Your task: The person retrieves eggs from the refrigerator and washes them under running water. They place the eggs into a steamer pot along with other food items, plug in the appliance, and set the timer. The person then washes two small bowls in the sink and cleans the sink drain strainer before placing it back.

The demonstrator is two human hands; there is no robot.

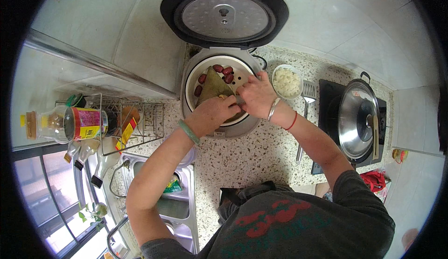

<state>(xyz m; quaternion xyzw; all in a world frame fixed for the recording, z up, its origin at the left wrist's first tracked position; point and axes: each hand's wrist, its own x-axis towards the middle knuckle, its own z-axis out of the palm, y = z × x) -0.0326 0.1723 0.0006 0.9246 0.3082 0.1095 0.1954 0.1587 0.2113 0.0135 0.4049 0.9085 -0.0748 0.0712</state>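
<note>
An open rice cooker (pixel 233 132) holds a pale steamer basket (pixel 190 84) with small holes in its base. In the basket lies a zongzi (pixel 214 82), a pointed green leaf-wrapped dumpling, its tip toward the back. Several red dates (pixel 228 70) lie around it. My left hand (pixel 212 114) covers the zongzi's near right part, fingers bent closed on it. Close against it, my right hand (pixel 256 98) reaches over the basket's right rim with curled fingers. A dark greenish piece shows between the hands; what the right fingers grip is mostly hidden.
The cooker's raised lid (pixel 224 16) stands behind. To the right are a bowl of white rice (pixel 287 82), a slotted spatula (pixel 305 110) and a lidded wok (pixel 358 119) on a black cooktop. A wire rack with bottles (pixel 88 124) and a steel sink (pixel 172 207) are left.
</note>
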